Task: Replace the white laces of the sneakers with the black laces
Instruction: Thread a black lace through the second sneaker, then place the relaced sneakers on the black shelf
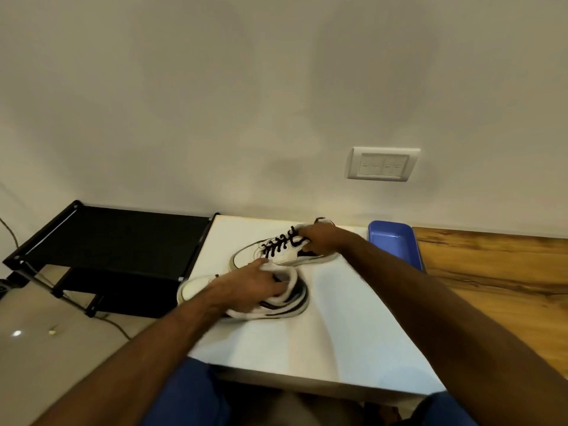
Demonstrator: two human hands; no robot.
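Two white sneakers with black stripes lie on a white table [353,333]. The far sneaker [249,256] carries black laces [281,242] through its eyelets. My right hand [322,238] grips it at the collar, by the top of the laces. The near sneaker [282,305] lies closer to me, toe pointing left. My left hand [249,285] covers its middle, fingers curled over the tongue and opening, so its laces are hidden. No white laces are visible.
A blue plastic tray [396,244] stands at the back right of the white table. A wooden surface [491,265] extends to the right. A black shoe rack [116,241] stands left of the table against the wall. A wall socket [382,164] sits above.
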